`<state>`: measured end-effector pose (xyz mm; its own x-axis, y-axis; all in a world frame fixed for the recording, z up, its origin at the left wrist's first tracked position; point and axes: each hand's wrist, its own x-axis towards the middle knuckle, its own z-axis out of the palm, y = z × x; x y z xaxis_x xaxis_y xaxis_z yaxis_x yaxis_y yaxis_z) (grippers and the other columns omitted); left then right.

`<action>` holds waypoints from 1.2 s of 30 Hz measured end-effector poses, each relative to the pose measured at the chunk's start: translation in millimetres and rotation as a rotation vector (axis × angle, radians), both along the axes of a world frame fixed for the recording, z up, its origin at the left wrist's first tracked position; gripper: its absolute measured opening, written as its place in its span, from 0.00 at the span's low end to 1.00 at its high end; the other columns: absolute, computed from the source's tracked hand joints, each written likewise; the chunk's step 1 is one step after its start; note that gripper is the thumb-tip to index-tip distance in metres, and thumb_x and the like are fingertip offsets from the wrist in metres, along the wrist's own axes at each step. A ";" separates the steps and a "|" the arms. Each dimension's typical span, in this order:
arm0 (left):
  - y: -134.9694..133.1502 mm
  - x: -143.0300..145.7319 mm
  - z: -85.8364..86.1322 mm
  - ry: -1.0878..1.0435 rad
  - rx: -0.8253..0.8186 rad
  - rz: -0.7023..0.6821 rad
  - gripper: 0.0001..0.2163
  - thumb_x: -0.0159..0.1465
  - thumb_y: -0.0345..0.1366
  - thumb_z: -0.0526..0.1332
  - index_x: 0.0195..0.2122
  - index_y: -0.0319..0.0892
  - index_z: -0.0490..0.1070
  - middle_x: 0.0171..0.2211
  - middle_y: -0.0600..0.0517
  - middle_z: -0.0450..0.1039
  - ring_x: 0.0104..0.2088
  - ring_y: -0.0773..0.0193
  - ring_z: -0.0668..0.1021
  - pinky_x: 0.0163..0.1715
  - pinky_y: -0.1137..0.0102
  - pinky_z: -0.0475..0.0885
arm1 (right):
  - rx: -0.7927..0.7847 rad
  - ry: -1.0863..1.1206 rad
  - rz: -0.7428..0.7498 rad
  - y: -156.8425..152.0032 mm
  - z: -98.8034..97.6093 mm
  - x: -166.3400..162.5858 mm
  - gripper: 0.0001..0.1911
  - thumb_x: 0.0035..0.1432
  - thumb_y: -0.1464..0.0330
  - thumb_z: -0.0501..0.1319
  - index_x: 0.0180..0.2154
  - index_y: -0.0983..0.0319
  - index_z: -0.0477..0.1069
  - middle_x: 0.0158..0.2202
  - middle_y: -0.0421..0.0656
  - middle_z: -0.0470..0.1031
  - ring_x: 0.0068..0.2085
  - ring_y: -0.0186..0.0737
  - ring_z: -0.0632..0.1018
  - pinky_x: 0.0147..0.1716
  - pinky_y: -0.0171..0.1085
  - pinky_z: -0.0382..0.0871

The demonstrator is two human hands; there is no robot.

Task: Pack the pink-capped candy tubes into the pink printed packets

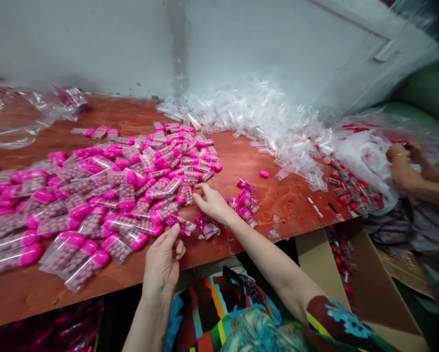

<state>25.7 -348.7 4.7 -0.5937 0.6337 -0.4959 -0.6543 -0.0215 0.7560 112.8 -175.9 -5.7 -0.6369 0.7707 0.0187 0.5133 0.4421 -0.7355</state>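
My left hand is at the table's front edge, its fingers curled and its thumb and forefinger on a shiny pink printed wrapper packet. My right hand reaches to the right edge of a large pile of small clear bottles with pink caps and pink beads inside. Its thumb and forefinger are slightly apart beside the end of one bottle; contact is hard to make out. Below the right wrist lies another pink packet. Several more packets lie right of that wrist.
A heap of clear empty plastic containers lies along the wall. One loose pink cap is on the reddish table. At right, another person's arm is near red-capped bottles and a plastic bag. A cardboard box stands below.
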 end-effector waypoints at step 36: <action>10.1 39.0 20.4 -0.397 0.003 0.102 0.21 0.54 0.29 0.81 0.28 0.43 0.65 0.21 0.62 0.64 0.15 0.77 0.58 0.13 0.76 0.53 | -0.358 0.666 -0.189 -117.8 -6.2 90.3 0.17 0.69 0.58 0.65 0.55 0.56 0.72 0.42 0.45 0.77 0.40 0.44 0.80 0.42 0.43 0.81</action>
<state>64.7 -338.6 25.1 -0.4163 0.5833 -0.6975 -0.8897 -0.1031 0.4447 203.1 -293.7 -11.9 -0.4361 0.8962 0.0814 -0.0442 0.0690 -0.9966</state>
